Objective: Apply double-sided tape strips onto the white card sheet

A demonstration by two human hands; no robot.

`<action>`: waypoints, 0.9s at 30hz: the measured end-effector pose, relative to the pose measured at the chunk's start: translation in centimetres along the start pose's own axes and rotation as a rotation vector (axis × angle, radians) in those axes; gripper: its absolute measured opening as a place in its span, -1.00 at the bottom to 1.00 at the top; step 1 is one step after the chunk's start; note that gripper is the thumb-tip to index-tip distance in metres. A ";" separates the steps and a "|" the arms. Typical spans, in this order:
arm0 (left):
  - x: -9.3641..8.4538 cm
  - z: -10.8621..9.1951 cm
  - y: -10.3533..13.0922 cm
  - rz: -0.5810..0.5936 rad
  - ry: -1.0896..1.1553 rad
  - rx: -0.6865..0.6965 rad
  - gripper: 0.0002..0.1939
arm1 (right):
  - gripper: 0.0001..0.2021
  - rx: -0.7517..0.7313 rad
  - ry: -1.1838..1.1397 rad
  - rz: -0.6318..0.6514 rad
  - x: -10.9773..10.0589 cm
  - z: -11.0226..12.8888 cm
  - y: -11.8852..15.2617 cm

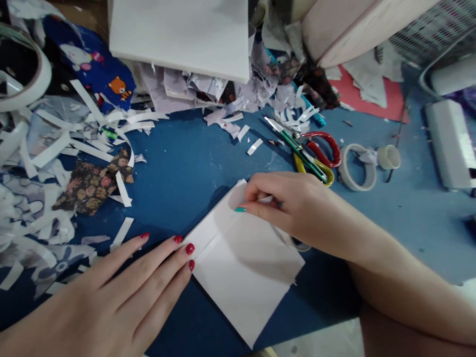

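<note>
A folded white sheet of paper (245,282) lies at a slant on the blue tabletop, with a narrow band along its upper left edge. My left hand (126,292) is spread flat with red nails, its fingertips touching the paper's left corner. Over the top corner, my right hand (286,203) is closed in a pinch, a teal thumbnail just above the paper. Something white shows between those fingers, but I cannot make out what it is. Part of a ring, perhaps a tape roll (301,245), peeks out under the right wrist.
Scissors (316,148) with red and yellow handles lie beyond my right hand, a green pen across them. Right of these is a tape roll (357,167). White strips (48,148) and a floral scrap (96,183) litter the left. A white stack (178,39) stands at the back.
</note>
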State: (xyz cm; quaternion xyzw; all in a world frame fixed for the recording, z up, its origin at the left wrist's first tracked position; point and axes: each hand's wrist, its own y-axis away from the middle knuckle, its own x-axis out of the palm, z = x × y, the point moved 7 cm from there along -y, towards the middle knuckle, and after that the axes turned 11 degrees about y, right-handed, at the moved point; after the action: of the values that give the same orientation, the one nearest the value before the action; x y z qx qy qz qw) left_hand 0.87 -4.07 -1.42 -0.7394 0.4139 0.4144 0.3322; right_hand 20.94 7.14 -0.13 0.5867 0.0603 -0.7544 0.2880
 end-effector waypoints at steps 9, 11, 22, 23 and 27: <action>-0.7 1.1 -2.9 -0.007 -0.027 -0.067 -0.51 | -0.82 0.003 0.221 -0.040 0.1 0.3 0.0; -0.9 1.4 -3.4 0.015 -0.044 -0.093 -0.50 | -0.79 0.007 0.247 -0.049 0.1 0.4 0.0; -0.4 0.9 -2.9 0.024 -0.023 -0.083 -0.52 | -0.35 0.107 0.583 -0.088 0.3 3.3 0.0; -0.4 0.8 -2.8 0.020 -0.019 -0.074 -0.53 | -0.33 0.120 0.597 -0.082 0.3 3.5 0.0; -0.4 0.6 -2.5 0.000 -0.009 -0.043 -0.54 | -0.34 0.142 0.617 -0.065 0.2 3.6 0.1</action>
State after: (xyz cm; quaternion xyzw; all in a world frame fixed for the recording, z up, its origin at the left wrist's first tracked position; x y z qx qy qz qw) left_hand 2.76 -2.32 -1.01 -0.7444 0.4033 0.4265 0.3183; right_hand 17.89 5.48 0.82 0.8042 0.1106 -0.5520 0.1905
